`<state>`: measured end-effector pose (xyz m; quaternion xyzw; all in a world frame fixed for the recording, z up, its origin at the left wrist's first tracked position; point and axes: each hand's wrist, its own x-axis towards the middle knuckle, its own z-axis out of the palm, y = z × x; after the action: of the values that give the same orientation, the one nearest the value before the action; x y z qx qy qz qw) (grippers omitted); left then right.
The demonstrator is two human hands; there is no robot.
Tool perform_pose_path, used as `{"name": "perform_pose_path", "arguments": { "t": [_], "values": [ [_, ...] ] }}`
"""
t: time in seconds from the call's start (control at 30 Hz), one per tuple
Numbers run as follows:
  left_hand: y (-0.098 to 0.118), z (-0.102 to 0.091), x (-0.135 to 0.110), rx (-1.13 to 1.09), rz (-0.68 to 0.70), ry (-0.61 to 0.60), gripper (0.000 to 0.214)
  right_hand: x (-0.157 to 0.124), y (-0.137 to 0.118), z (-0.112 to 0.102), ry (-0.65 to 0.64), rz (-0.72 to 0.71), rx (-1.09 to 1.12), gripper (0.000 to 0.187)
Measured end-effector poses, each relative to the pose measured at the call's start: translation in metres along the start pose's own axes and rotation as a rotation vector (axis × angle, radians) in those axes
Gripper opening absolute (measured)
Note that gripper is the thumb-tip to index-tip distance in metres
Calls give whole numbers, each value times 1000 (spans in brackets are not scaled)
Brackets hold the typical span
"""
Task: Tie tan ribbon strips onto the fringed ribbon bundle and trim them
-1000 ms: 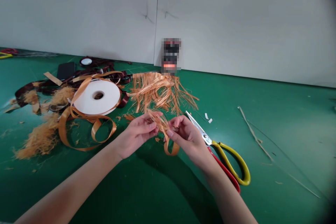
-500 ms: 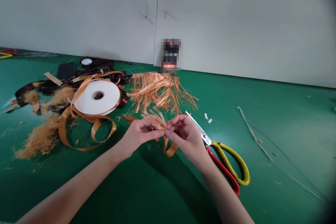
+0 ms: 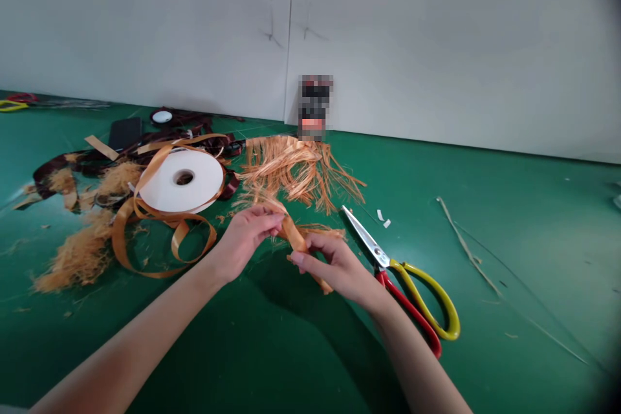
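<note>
On my feed from the head camera, the left hand and right hand sat close together near the middle of the green worktop, both closed on a frayed strip of amber ribbon. The left pinched the strip's upper end, where loose fibres splayed out. The right curled its fingers around the lower length, and a short tail of ribbon poked out beneath them. The strip's long axis slanted from upper left to lower right, so its free tail lay on the right hand's side, and that hand was the nearer to it.

Just to the right of that hand lay a pair of scissors with red and yellow handles, the blades pointing back toward the strip. Beyond the hands, toward the far edge, spread a fringe of shredded ribbon. Off to the left, a white ribbon roll sat among loops of loose amber ribbon, with tufts of frayed fibre near the left edge. A dark phone lay farther back, and an object by the wall was too blurred for me to name
</note>
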<state>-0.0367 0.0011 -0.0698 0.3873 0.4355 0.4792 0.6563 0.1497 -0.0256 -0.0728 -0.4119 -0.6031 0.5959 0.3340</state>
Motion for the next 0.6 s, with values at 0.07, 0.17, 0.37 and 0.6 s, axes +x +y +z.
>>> {"name": "perform_pose_path", "arguments": {
  "t": [0.07,0.17,0.37,0.6],
  "values": [
    [3,-4,2,-12,37,70,13,1,2,-1,23,-13,-19,30],
    [8,-11,6,-18,108,188,15,1,5,-5,65,-23,-36,35],
    [14,-26,12,56,208,434,15,-4,1,-12,136,-28,-67,36],
    [10,-38,14,268,226,595,33,-8,0,-16,288,5,-16,35]
  ]
}}
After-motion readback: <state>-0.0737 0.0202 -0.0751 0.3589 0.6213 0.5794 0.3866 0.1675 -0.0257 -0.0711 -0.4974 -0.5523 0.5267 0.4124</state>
